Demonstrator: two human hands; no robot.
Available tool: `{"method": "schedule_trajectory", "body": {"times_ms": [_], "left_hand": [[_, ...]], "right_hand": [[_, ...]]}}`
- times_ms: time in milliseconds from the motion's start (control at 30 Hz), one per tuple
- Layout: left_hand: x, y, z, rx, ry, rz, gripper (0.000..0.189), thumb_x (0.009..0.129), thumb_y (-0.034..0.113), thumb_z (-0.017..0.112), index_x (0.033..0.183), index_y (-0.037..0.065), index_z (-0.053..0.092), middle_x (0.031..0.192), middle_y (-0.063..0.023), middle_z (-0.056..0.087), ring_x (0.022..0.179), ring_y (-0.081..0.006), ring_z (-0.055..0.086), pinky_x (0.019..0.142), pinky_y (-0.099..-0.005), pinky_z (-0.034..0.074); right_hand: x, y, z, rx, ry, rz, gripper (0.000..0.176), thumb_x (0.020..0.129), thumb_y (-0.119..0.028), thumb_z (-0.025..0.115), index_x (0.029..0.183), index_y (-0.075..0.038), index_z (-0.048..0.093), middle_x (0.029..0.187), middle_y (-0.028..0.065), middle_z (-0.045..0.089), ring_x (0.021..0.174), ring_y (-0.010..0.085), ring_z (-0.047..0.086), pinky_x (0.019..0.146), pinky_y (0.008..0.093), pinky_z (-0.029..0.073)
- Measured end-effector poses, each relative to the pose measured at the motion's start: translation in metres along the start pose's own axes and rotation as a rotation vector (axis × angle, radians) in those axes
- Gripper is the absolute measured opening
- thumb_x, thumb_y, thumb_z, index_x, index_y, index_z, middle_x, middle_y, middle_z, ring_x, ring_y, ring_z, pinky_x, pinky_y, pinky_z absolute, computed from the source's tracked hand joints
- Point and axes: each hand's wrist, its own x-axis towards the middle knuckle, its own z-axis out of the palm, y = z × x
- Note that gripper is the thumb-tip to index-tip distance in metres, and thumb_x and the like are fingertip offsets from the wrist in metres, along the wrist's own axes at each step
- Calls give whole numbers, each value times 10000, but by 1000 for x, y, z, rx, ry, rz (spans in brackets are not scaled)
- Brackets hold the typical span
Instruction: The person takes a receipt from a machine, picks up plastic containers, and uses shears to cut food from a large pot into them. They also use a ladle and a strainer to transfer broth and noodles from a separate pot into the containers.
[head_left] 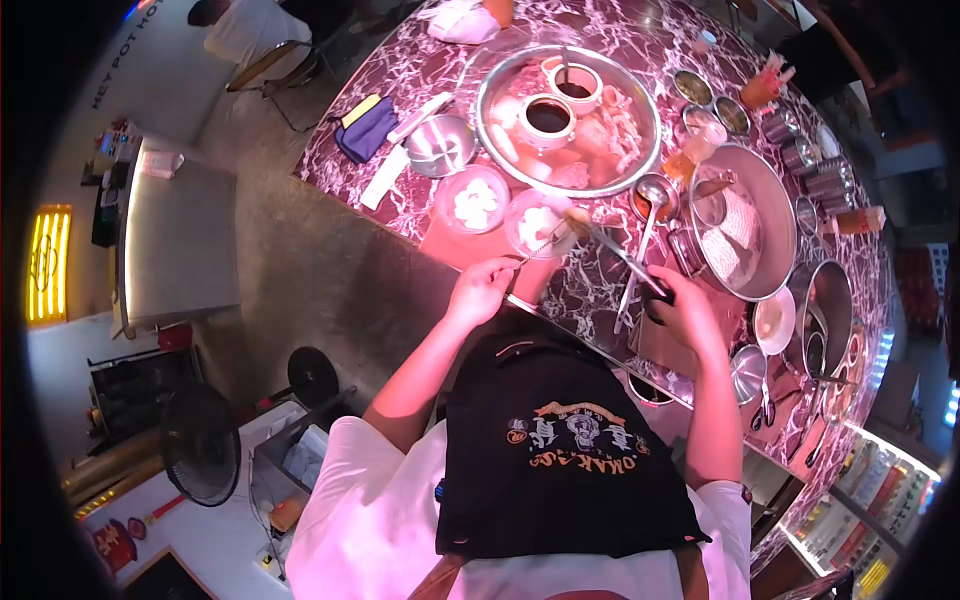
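My left hand [487,288] is closed on a thin skewer [540,247] at the table's near edge. In my right hand [683,307] are the dark handles of metal scissors [622,254]. The blades point to a small brown piece of food [577,218] near the skewer's far end, over a clear bowl [537,222] of white pieces. A second such bowl [474,200] stands to the left. Whether the blades touch the food cannot be made out.
Beyond the bowls is a large round tray [650,150] with food and two dark sauce cups. A big metal pot [785,255] with a ladle [655,192] beside it stands right. A floor fan [201,445] is at lower left; a seated person [255,40] is at upper left.
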Motion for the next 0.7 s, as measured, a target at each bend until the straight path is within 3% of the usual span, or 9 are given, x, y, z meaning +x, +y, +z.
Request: {"method": "schedule_trajectory", "body": {"times_ms": [67,100,167,200,300,333,433,700], "left_hand": [[3,0,-7,-101,24,-84,217,961,142,617,1123,32,711,785,-26,666,694,-94,582,661,-261,476],[9,-12,-8,-23,77,-13,230,959,164,613,1122,36,711,807,-52,681,719,-121,609,679,-279,489],[25,-45,-3,133,179,126,258,953,209,605,1119,43,712,851,-103,710,768,-176,664,715,-315,516],[24,-43,-2,136,220,86,276,936,242,603,1122,72,717,916,-142,724,849,-233,695,765,-356,531],[19,-39,-1,66,236,11,282,933,247,571,1123,95,714,962,-135,727,899,-291,702,799,-388,538],[20,-44,1,95,284,52,253,924,228,590,1110,117,721,976,-106,729,890,-287,700,783,-386,544],[23,-56,5,180,474,348,198,914,204,613,1063,143,729,909,-74,713,832,-289,690,711,-390,548],[26,-52,0,483,458,525,162,913,185,611,1034,177,718,806,-47,634,729,-302,654,597,-425,527]], "right_hand": [[15,-12,28,-41,-48,-16,512,799,-37,693,1300,-77,595,1061,186,706,978,292,696,883,356,520],[15,-21,36,-93,-60,-47,517,798,-63,708,1301,-66,590,1093,194,701,1006,321,690,890,382,520],[12,-43,43,-110,-103,-26,525,789,-74,718,1297,-49,588,1085,191,705,1013,325,689,898,389,517],[12,-46,45,-124,-117,25,559,783,-111,734,1314,-55,568,1143,187,688,1067,330,669,929,403,508],[7,-62,45,-398,-20,-26,586,777,-147,746,1323,-71,548,1232,181,651,1138,331,633,973,419,491],[6,-62,45,-445,-18,-15,630,760,-222,763,1326,-83,524,1291,166,616,1195,331,596,1006,426,475],[6,-67,53,-608,-20,-32,645,746,-271,766,1311,-77,523,1296,165,611,1217,338,578,1020,422,465],[29,-74,67,-641,-93,-69,603,760,-247,760,1289,-95,514,1165,168,642,1119,369,618,944,462,495]]}}
